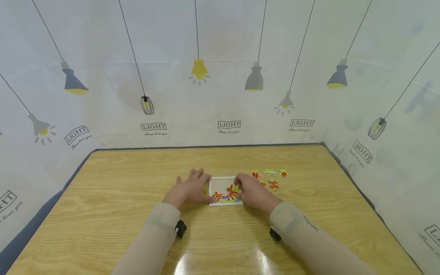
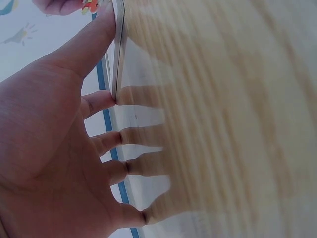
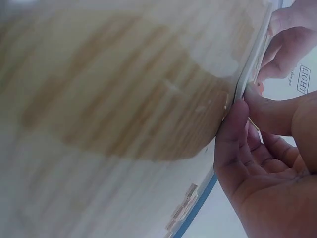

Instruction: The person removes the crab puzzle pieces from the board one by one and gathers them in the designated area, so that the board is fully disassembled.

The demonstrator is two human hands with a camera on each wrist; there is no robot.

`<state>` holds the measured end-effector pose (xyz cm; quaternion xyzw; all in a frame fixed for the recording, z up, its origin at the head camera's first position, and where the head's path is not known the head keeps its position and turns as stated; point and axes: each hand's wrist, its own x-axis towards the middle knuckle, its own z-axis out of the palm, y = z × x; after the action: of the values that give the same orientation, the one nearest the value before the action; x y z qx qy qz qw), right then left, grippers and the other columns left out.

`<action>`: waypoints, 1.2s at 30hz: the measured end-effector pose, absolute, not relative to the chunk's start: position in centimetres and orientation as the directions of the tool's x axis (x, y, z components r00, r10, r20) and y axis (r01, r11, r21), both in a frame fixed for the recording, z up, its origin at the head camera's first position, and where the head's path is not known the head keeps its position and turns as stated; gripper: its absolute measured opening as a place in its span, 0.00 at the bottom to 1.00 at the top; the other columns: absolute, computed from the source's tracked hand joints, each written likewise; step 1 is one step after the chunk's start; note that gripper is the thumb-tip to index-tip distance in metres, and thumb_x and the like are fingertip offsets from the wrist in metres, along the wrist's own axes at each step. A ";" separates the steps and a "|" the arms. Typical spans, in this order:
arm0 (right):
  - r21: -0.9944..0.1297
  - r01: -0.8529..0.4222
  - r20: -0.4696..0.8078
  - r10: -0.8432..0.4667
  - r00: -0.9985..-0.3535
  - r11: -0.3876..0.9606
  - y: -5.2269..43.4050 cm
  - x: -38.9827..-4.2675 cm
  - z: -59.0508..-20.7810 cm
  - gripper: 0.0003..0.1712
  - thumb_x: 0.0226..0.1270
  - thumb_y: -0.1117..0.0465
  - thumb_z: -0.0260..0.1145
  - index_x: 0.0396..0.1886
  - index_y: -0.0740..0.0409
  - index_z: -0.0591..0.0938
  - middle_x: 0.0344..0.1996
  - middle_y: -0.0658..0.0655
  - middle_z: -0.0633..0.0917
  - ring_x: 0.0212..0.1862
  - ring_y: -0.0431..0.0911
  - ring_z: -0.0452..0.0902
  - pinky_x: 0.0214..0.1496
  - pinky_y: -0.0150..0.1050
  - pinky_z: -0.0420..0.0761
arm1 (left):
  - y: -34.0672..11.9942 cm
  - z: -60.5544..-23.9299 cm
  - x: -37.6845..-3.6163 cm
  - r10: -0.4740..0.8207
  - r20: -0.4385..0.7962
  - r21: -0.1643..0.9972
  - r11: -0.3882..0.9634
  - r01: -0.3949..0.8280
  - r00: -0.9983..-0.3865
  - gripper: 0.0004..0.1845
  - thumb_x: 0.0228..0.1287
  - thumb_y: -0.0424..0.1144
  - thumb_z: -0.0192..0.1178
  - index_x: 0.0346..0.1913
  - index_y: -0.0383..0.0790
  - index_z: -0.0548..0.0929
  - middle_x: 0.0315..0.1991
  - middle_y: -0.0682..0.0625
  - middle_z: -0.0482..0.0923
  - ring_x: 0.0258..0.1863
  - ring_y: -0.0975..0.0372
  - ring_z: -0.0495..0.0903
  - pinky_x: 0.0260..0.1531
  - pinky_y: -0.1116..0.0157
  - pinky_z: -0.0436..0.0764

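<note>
Flat left hand [image 1: 188,190] beside white puzzle tray [image 1: 217,184] of coloured pieces, right hand [image 1: 252,191] pinching one.

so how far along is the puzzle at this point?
Partly done: the lower part of the puzzle tray holds fitted orange and rainbow-coloured pieces, the upper left is bare white. In hand: the right hand presses a piece into the tray while the left hand rests flat against its left edge. Left: about five loose pieces on the table.
</note>
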<state>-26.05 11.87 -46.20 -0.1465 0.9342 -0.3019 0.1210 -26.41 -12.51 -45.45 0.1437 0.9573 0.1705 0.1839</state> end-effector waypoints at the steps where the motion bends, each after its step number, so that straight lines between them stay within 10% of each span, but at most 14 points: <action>1: -0.598 -0.211 -0.130 -0.354 -0.926 0.773 11.9 -26.0 -46.2 0.17 0.67 0.69 0.76 0.52 0.59 0.79 0.37 0.54 0.79 0.40 0.46 0.73 0.45 0.40 0.77 | -12.5 -45.4 -26.4 0.338 -0.302 0.379 0.900 0.213 -0.891 0.51 0.64 0.68 0.69 0.84 0.51 0.62 0.89 0.42 0.42 0.88 0.41 0.38 0.77 0.23 0.38; 36: -0.611 -0.208 -0.174 -0.386 -0.906 0.764 13.2 -26.5 -46.4 0.18 0.72 0.59 0.75 0.57 0.61 0.86 0.46 0.54 0.84 0.44 0.45 0.76 0.50 0.42 0.82 | -12.8 -45.9 -26.8 0.345 -0.324 0.409 0.891 0.198 -0.881 0.52 0.65 0.67 0.70 0.85 0.51 0.60 0.89 0.41 0.40 0.89 0.41 0.35 0.76 0.22 0.35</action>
<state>-26.49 13.17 -46.35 -0.1602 0.9277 -0.3038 0.1465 -26.79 -12.81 -45.92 0.1426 0.9520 0.1852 0.1977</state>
